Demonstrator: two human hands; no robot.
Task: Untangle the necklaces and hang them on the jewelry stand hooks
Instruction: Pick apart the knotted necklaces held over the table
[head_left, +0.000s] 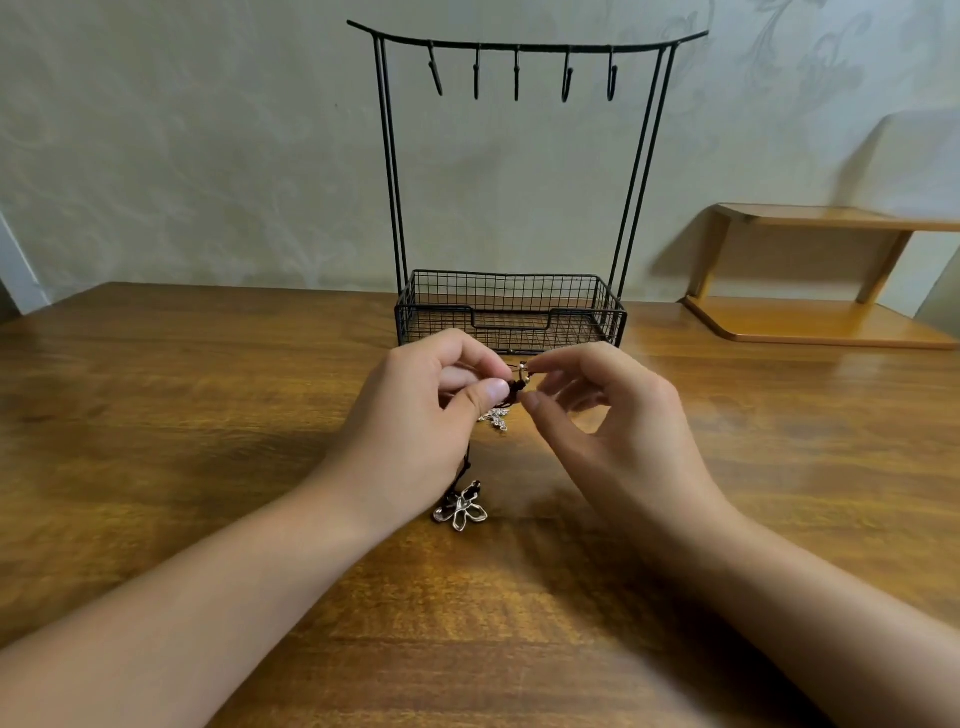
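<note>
Head view, single frame. Wooden counter fills the lower two thirds of the frame; pale patterned wall behind it.

Black wire jewelry stand upright at centre top, on the far part of the counter. Curved top bar carries five hooks, all bare. Mesh basket forms the stand's base; nothing seen inside it.

Small wooden shelf unit at right edge, mid-height, well apart from the stand.

Both forearms enter from the lower corners and meet at frame centre, just in front of the basket.

Left hand: fingers curled, thumb and forefinger pinching a dark cord necklace at a knotted bunch. Right hand: thumb and forefinger closed on a small gold-coloured ring or clasp at the same bunch; remaining fingers loosely curled. The two pinch points are almost touching.

Dark cord runs down from behind the left hand toward lower centre and ends at a metal flower-shaped pendant, which lies on the counter just beside the left wrist.

Silver chain, a small heap, shows below and between the two hands, on the counter. Cannot tell whether it is tangled with the dark cord; the hands hide the junction.
</note>
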